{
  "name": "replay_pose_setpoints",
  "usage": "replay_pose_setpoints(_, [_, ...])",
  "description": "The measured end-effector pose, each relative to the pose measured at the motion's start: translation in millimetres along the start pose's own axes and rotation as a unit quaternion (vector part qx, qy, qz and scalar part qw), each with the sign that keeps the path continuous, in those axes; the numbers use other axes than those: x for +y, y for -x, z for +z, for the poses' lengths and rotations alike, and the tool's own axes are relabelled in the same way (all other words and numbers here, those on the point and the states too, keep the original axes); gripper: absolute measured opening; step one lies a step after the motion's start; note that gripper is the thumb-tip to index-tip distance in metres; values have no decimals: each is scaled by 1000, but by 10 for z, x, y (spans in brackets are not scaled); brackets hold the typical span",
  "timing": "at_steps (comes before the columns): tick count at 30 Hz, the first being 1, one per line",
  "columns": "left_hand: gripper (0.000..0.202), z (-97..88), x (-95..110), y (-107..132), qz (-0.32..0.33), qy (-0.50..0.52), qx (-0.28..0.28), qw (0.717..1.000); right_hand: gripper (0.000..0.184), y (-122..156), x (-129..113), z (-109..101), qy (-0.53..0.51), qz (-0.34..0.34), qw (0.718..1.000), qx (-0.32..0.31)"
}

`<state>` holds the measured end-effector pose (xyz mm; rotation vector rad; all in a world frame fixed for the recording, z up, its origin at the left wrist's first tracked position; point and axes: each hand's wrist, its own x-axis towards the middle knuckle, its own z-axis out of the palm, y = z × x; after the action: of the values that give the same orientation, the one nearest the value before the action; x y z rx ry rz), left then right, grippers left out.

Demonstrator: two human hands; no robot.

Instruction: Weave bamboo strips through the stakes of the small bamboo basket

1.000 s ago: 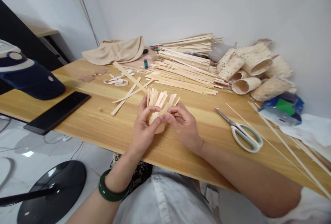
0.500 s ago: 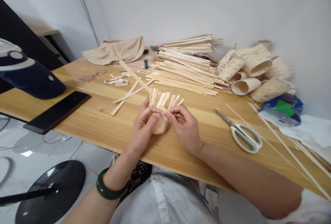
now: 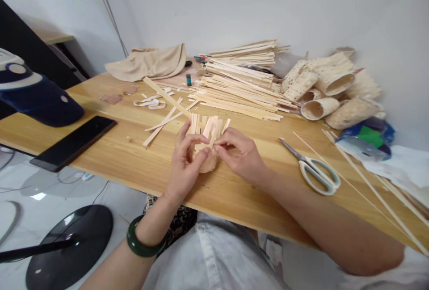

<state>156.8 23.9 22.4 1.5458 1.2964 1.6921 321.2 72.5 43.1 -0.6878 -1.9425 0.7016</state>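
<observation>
A small woven basket [image 3: 208,165] of pale flat strips stands near the table's front edge, its loose strip ends [image 3: 209,124] pointing up. My left hand [image 3: 187,156] wraps round its left side, thumb and forefinger at the front. On the right, my right hand [image 3: 239,151] pinches a strip at the basket's front right, close to the left thumb. One longer strip [image 3: 166,94] sticks out behind the basket toward the upper left. The fingers hide much of the weave.
Scissors [image 3: 315,171] lie to the right, beside long thin strips [image 3: 372,182]. Behind are strip bundles [image 3: 241,89] and birch-bark-like tubes [image 3: 321,84]. A black phone [image 3: 73,142], a dark blue object [image 3: 36,98], loose strips [image 3: 162,122] and a thread spool [image 3: 188,80] are on the left.
My right hand has shifted slightly right and turned flatter, still pinching. The left thumb and forefinger have parted a little, and the long strip's far end has swung left.
</observation>
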Motion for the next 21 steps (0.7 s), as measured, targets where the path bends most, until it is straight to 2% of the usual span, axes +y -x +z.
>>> replay_pose_setpoints(4, [4, 6, -37, -17, -27, 36, 23, 999, 15, 49, 2, 26, 9, -40, 999, -3])
replay_pose_setpoints(7, [6, -1, -71, -52, -78, 118, 49, 989, 19, 92, -17, 68, -34, -41, 998, 23])
replay_pose_setpoints(9, [15, -14, -89, -73, -109, 180, 68, 975, 17, 105, -17, 105, -79, 2, 994, 78])
replay_pose_setpoints(11, [35, -28, -99, -83, -119, 208, 77, 968, 13, 98, 10, 145, -131, 89, 980, 123])
replay_pose_setpoints(13, [54, -36, -103, -83, -110, 201, 63, 971, 26, 77, 56, 180, -189, 190, 955, 124])
replay_pose_setpoints(15, [67, -37, -104, -79, -91, 177, 32, 979, 39, 55, 99, 203, -256, 265, 926, 82])
replay_pose_setpoints(18, [80, -34, -113, -80, -58, 129, -6, 990, 48, 44, 117, 211, -320, 305, 896, 34])
replay_pose_setpoints(21, [95, -26, -137, -82, -34, 128, -2, 991, 49, 53, 96, 199, -316, 296, 901, 41])
